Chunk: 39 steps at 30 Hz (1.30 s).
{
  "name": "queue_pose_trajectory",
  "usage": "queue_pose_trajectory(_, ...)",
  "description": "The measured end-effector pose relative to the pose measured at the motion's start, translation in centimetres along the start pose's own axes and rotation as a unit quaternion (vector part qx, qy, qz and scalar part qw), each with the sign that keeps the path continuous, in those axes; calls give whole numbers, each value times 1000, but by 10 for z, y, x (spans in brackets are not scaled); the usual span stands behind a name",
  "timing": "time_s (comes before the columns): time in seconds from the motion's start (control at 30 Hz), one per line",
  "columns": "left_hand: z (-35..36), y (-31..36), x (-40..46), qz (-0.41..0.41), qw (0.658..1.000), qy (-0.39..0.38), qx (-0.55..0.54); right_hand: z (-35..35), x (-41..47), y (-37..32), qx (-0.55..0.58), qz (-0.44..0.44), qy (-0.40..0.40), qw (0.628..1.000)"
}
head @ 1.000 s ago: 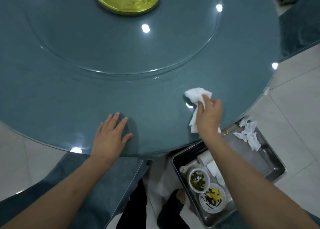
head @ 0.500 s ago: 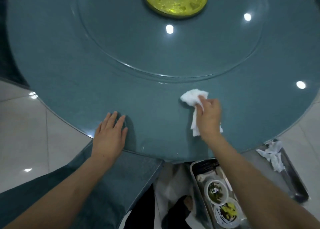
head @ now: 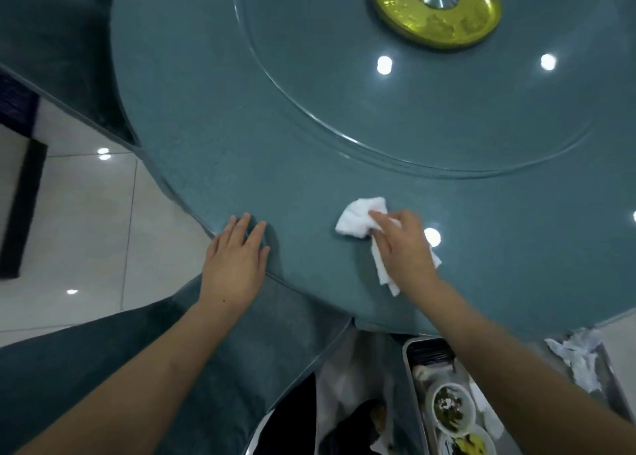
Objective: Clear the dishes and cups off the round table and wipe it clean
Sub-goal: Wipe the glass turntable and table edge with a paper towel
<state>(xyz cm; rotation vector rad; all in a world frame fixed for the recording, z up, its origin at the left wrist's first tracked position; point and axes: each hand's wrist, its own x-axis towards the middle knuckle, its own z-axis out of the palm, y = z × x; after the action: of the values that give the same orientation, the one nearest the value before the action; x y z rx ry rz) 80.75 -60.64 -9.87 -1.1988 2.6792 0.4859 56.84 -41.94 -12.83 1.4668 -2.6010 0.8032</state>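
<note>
Left hand flat on teal round surface at near edge, fingers straight, slightly spread. Right hand presses crumpled white cloth against surface, fingers curled over it. Glass turntable with yellow hub beyond. Metal tray below edge holds two dirty bowls, crumpled tissues.

Tray partly under forearm, edge-cropped
</note>
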Motion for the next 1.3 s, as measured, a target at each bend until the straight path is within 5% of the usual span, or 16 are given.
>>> queue_pose_trajectory(0.1,2,-8,-7,-15,1000,-5,-1,38,73,-28,-14,99,64,993)
queue_pose_trajectory(0.2,0,-19,-9,-36,999,5,-9,82,119,-81,31,142,36,989)
queue_pose_trajectory(0.37,1,-42,-21,-54,998,22,-32,80,75,-101,117,-181,-113,970)
queue_pose_trajectory(0.5,4,-38,-33,-30,999,10,-24,40,47,-41,104,-283,-181,936)
queue_pose_trajectory(0.73,14,-36,-32,-33,999,16,-17,94,117,-75,122,-53,-63,989)
queue_pose_trajectory(0.9,22,-21,-45,-30,999,1,-17,54,40,-73,156,-170,-140,963)
queue_pose_trajectory(1.2,30,53,-100,17,998,-56,-29,-48,-107,-15,163,-148,-302,928)
queue_pose_trajectory(1.3,34,65,-113,25,997,-71,-22,-86,-111,12,157,-73,-350,920)
